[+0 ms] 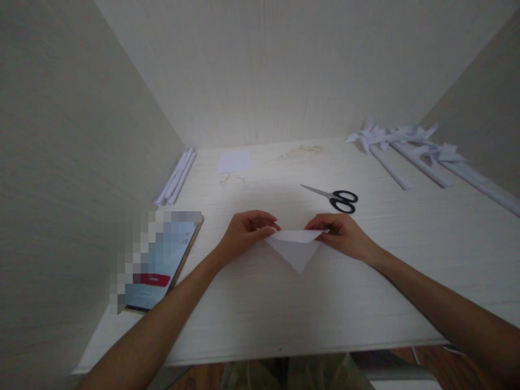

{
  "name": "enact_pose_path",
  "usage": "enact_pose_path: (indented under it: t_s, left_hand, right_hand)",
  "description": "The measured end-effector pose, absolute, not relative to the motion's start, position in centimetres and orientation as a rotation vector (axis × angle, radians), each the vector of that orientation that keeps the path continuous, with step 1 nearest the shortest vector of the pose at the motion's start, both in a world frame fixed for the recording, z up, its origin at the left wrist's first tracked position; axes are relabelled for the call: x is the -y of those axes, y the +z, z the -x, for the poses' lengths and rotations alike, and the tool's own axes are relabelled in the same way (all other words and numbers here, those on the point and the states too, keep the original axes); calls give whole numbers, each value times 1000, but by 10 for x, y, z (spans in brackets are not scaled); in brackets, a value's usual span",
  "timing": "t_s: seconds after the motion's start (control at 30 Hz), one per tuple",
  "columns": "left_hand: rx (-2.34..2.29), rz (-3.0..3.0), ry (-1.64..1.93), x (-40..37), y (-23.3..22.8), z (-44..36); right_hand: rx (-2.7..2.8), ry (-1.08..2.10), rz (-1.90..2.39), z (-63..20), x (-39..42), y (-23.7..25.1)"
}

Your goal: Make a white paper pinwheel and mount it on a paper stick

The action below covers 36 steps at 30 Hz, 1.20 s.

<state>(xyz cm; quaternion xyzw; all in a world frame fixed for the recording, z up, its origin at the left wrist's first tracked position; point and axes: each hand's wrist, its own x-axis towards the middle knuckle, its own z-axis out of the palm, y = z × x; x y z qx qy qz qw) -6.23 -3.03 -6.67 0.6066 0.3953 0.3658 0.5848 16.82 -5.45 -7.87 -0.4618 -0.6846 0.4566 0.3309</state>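
Observation:
A small white sheet of paper (296, 253), folded toward a triangle with one corner pointing at me, is held between both hands over the table. My left hand (249, 230) pinches its left end between thumb and fingers. At the other end, my right hand (339, 233) grips the right corner the same way. Just beyond my right hand lie scissors (331, 197) with black handles, their blades pointing to the left. A flat square of white paper (234, 161) rests farther back, left of the middle.
Rolled white paper sticks (176, 176) lie at the left wall. Several paper pinwheels on sticks (390, 162) lie at the back right. A lit phone or tablet (166, 265), partly pixelated, is by my left forearm. Thin tan scraps (306, 150) dot the white table (244, 319). Walls enclose three sides.

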Motion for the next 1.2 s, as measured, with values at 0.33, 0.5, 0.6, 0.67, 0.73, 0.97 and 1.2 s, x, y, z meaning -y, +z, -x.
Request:
enact_pose_path:
  t_s: [0.33,0.5,0.6,0.67,0.73,0.97,1.2]
  left_hand:
    - [-936,-1516,743,33,-70,62]
    - [-982,-1481,725,33,-75,62]
    - [-993,-1451,749,32,-76,63]
    - [-999,-1420,746,31,-75,63]
    - [-998,-1383,741,31,-74,63]
    - [-965,-1242,758,32,-71,64]
    - [-917,-1155,746,32,-69,65]
  right_hand:
    - [1831,1170,1286,-169,55,-80]
    - [1782,1244,1256,-170,55,-78]
    - [1717,1303,1191,-169,56,-76]
    - [1649,1374,1154,-168,56,-75]
    - [1571,1458,1125,-167,57,-74]
    - [1344,1642,1028,-166,55,-76]
    - [1272,1639,1005,-168,54,-78]
